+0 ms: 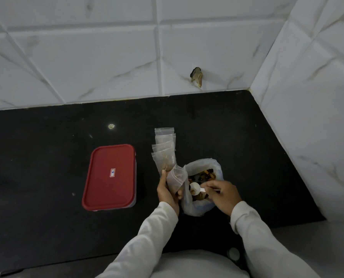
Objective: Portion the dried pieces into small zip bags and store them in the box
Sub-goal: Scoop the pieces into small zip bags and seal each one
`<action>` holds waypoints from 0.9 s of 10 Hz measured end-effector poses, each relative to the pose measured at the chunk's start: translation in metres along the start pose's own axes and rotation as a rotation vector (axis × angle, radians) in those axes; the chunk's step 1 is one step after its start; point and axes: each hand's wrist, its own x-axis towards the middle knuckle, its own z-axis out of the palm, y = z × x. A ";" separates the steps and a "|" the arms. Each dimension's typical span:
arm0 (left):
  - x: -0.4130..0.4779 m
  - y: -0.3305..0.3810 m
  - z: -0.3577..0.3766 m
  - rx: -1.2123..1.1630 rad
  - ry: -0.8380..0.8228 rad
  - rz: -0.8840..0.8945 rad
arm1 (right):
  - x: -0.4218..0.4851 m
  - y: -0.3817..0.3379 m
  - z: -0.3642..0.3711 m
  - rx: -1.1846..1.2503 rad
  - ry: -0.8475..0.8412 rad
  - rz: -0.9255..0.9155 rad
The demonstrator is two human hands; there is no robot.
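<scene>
Sleeves in pale fabric come in from the bottom edge, both hands working over the open bulk bag (199, 207) on the black counter (47, 157).

Left hand (168, 192) grips a small zip bag (176, 177), fingers curled round its lower half. The bag's mouth is up and tilted toward the bulk bag, probably so spills drop back into stock.

Right hand (222, 194) pinches the handle of a white spoon (195, 188), with the bowl down inside the bulk bag's mouth among the dried pieces (204, 174). Can't tell if the scoop is loaded.

Filled zip bags (164, 149) lie overlapped in a row just behind the left hand, touching each other. They look staged clear of the scooping path but within reach.

Box (110, 176) sits left of the hands with its red lid on, so nothing is stored yet. Judgement: mid-portioning; boxing likely comes after the batch is done.

Risk: the held bag's mouth is only partly spread, so pieces could miss.
</scene>
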 end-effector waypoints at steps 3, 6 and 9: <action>-0.005 0.008 0.002 0.038 -0.040 0.044 | -0.021 -0.012 -0.026 0.173 0.151 -0.017; -0.005 0.007 0.004 0.068 -0.047 0.025 | -0.038 -0.060 0.006 0.003 0.345 -0.440; -0.009 0.011 0.006 0.037 -0.043 0.039 | -0.033 -0.049 0.025 -0.447 0.513 -0.856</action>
